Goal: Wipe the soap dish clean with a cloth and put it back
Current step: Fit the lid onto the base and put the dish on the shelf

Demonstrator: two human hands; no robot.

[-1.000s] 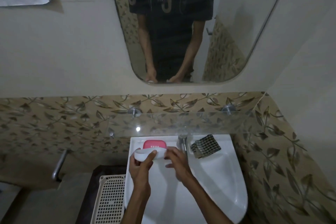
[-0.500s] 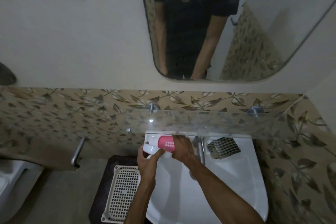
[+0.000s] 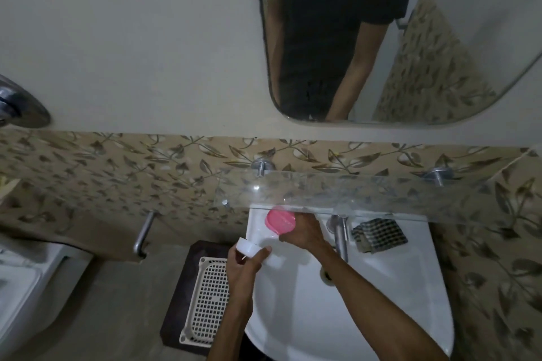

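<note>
My left hand (image 3: 245, 268) grips the white soap dish (image 3: 250, 248) over the left rim of the white sink (image 3: 381, 302). My right hand (image 3: 305, 231) holds the pink soap bar (image 3: 280, 220) just under the glass shelf, apart from the dish. The dark checked cloth (image 3: 379, 234) lies folded on the sink's back ledge, right of the tap (image 3: 340, 236).
A clear glass shelf (image 3: 366, 193) juts out above the sink's back edge. A cream plastic grid tray (image 3: 206, 299) lies on a dark mat on the floor to the left. A metal bar (image 3: 143, 234) sticks from the tiled wall. A mirror hangs above.
My right hand has lifted the pink soap out of the dish toward the sink's back left ledge. My left hand has brought the dish down and left.
</note>
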